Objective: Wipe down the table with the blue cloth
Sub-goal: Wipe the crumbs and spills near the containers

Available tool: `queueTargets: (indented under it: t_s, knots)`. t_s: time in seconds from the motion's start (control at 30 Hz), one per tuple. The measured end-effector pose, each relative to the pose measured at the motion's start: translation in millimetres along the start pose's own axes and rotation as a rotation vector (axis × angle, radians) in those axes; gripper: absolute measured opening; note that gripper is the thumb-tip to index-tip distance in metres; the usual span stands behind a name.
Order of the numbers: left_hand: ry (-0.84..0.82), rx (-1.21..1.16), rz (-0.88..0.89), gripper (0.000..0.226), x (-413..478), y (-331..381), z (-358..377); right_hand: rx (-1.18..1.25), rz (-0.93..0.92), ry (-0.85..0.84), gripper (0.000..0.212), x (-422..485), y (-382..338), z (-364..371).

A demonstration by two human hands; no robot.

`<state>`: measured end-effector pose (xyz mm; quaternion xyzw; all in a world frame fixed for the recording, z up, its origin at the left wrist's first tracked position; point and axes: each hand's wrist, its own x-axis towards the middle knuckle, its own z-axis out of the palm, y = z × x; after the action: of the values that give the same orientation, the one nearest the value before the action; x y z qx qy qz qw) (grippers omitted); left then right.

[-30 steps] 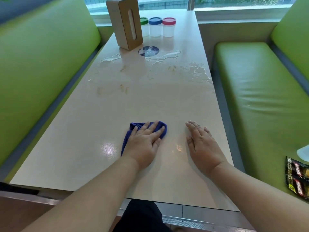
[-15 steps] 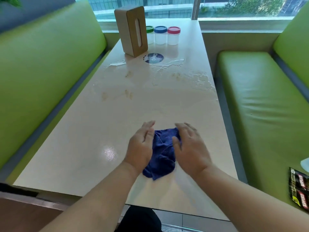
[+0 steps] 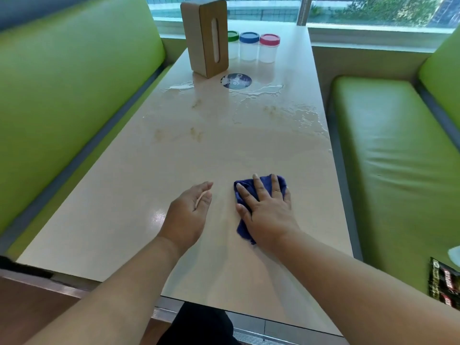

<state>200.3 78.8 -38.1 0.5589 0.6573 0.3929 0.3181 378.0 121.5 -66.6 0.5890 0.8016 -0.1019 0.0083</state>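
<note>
The left hand (image 3: pixel 190 210) hangs loose and empty, fingers together and lightly curled, on or just above the counter (image 3: pixel 119 195). Just beside it, the right hand (image 3: pixel 267 207) lies spread flat on the blue cloth (image 3: pixel 242 229), pressing it to the near right part of the counter. The wiping step seems barely started: further off, brown smears (image 3: pixel 195 134) and a puddle (image 3: pixel 306 115) remain, near a tissue box (image 3: pixel 205 37) and three jars (image 3: pixel 249 46). The next move likely calls for pushing the cloth forward under steady pressure.
</note>
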Motion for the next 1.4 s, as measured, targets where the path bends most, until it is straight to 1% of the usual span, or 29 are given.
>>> queueTargets:
  t_s: [0.1,0.17,0.2,0.27,0.37,0.4,0.47,0.53,0.6,0.7,0.77,0.83,0.93,0.97,1.03,1.13,1.23,1.3,1.4]
  knots:
    - [-0.018,0.084,0.093,0.031,5,-1,1,-0.043,-0.211,0.037,0.051,-12,6,3]
    - [-0.016,0.157,0.099,0.032,11,-7,-3,-0.048,-0.284,0.050,0.050,-23,24,4]
    - [-0.015,0.191,0.081,0.033,14,-10,-5,-0.047,-0.270,0.054,0.049,-24,33,3]
    - [-0.023,0.248,0.058,0.035,19,-15,-7,-0.048,-0.176,0.053,0.050,-18,42,-1]
    - [-0.046,0.386,0.059,0.042,27,-18,-4,-0.034,-0.059,0.025,0.052,2,29,-5]
    - [-0.064,0.462,0.056,0.046,29,-20,-3,-0.031,-0.062,0.012,0.053,4,24,-5]
    - [-0.115,0.617,0.032,0.055,33,-25,0,-0.033,-0.138,-0.001,0.053,-3,22,-1]
    - [-0.153,0.735,0.020,0.060,34,-31,2,-0.030,-0.194,0.009,0.054,-19,34,4]
    - [-0.157,0.802,0.038,0.062,33,-38,4,-0.009,-0.126,0.035,0.055,-29,54,3]
    - [-0.144,0.806,0.058,0.063,34,-43,4,0.035,0.086,0.034,0.052,-10,73,-7]
    - [-0.149,0.819,0.066,0.063,36,-45,3,0.044,0.150,0.020,0.051,7,69,-13]
    - [-0.154,0.832,0.066,0.064,37,-45,2,0.022,0.114,0.012,0.052,14,61,-12]
    - [-0.139,0.837,0.074,0.065,36,-45,1,-0.006,-0.041,0.029,0.051,3,68,-5]
    - [-0.133,0.838,0.078,0.065,36,-45,2,-0.007,-0.063,0.040,0.049,-1,75,-4]
    - [-0.126,0.838,0.081,0.065,37,-44,2,-0.012,-0.009,0.049,0.048,-2,91,-8]
    - [-0.128,0.836,0.083,0.065,38,-43,2,0.020,0.176,0.036,0.045,19,105,-17]
    - [-0.120,0.824,0.085,0.065,39,-41,1,0.056,0.287,0.036,0.046,49,105,-25]
    - [-0.126,0.829,0.087,0.065,39,-41,0,0.031,0.271,0.020,0.049,58,102,-26]
    - [-0.123,0.838,0.106,0.065,41,-38,-1,-0.021,0.144,0.062,0.049,46,111,-19]
